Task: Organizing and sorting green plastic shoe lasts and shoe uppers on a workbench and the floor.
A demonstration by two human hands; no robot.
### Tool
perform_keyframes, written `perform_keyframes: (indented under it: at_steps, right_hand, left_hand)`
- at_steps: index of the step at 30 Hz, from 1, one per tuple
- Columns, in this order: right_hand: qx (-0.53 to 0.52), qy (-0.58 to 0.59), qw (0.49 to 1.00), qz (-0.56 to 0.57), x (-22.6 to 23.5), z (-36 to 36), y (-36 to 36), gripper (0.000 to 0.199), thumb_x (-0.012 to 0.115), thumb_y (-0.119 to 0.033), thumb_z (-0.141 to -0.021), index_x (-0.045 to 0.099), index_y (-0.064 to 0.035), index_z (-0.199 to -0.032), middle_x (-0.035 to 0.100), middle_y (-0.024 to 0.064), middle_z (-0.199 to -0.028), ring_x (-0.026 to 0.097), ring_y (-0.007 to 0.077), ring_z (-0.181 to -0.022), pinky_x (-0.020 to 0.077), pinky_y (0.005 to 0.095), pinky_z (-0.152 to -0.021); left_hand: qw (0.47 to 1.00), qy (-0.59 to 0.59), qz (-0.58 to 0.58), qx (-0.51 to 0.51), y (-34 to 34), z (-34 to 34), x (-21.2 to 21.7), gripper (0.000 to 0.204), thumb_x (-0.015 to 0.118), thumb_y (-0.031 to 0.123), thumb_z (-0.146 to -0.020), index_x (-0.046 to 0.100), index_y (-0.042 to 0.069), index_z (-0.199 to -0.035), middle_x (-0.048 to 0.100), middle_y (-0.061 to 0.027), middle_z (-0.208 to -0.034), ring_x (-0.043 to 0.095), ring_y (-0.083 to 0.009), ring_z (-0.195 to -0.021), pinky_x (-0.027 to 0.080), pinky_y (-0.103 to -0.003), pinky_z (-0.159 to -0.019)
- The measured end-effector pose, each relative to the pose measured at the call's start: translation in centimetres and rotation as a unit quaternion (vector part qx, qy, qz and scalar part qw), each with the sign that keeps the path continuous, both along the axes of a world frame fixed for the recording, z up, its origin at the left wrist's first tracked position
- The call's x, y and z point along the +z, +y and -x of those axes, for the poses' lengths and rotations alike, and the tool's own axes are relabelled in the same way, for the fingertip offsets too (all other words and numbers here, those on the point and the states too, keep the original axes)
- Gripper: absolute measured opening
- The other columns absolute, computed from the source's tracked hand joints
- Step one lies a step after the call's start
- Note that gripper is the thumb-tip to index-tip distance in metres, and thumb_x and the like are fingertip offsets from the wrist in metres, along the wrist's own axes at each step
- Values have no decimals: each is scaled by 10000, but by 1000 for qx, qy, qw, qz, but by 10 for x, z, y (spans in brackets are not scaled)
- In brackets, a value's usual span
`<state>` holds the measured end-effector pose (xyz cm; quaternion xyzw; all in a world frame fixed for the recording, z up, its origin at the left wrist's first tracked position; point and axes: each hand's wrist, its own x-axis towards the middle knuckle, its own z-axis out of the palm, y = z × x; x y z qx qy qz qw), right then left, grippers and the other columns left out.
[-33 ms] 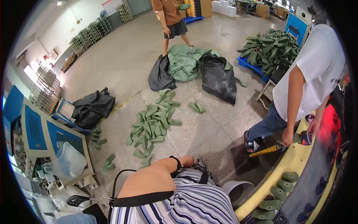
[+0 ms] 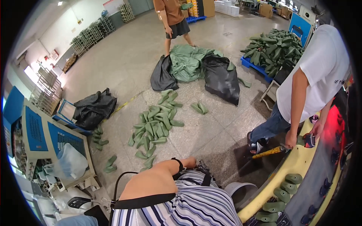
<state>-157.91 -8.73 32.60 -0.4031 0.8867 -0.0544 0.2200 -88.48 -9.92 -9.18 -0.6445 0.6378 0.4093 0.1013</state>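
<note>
Green soles (image 2: pixel 156 126) lie heaped on the floor, well apart from the person. The left hand (image 2: pixel 189 162) rests atop the striped shirt (image 2: pixel 196 205), near the black strap (image 2: pixel 206 179); its fingers are hidden, so I cannot tell their state. The strap looks soft and light, easy to pinch anywhere. The right hand is out of view.

Inside a footwear factory floor: polished concrete strewn with a heap of green shoe soles (image 2: pixel 156 122), more piled on a blue pallet (image 2: pixel 260 69), bulging black and green sacks (image 2: pixel 220 77) dumped mid-floor. Blue machine cabinets (image 2: pixel 36 130) at left, wire racks (image 2: pixel 47 90) along the white wall, a yellow conveyor table (image 2: pixel 298 165) carrying soles at right, stacked cartons (image 2: pixel 266 8) far behind.
</note>
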Motion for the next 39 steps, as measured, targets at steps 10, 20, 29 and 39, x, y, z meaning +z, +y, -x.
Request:
perform_keyframes:
  at_steps: [10, 20, 29, 39]
  right_hand:
    - [115, 48, 992, -36, -12, -31, -54, 209, 568, -128, -842, 624, -13, -1007, 636, 139, -942, 602, 264, -818, 464, 358, -696]
    - [196, 78, 975, -62, -48, -53, -80, 229, 576, -129, -840, 631, -20, -1034, 640, 142, -972, 600, 270, -863, 459, 363, -758]
    - [283, 95, 950, -91, -95, -70, -119, 248, 585, -130, -838, 638, -27, -1058, 643, 145, -998, 598, 276, -904, 456, 368, -813]
    - [361, 118, 917, -120, -136, -46, -118, 271, 594, -132, -836, 645, -35, -1085, 647, 148, -1028, 596, 282, -949, 452, 374, -874]
  left_hand:
    - [995, 55, -36, 78, 14, -5, 0, 265, 606, 207, -720, 699, -9, -842, 664, -239, -866, 634, -409, -852, 494, -477, -772]
    - [995, 63, 36, 64, -8, -8, 24, 280, 559, 162, -718, 697, -22, -878, 660, -267, -863, 635, -426, -852, 497, -481, -766]
    - [993, 67, -34, 92, -20, -33, 21, 304, 578, 158, -726, 696, -17, -943, 661, -266, -923, 635, -419, -892, 497, -466, -795]
    - [999, 40, 5, 34, -28, -35, 22, 328, 555, 160, -738, 693, -17, -976, 658, -269, -966, 629, -412, -929, 494, -471, -831]
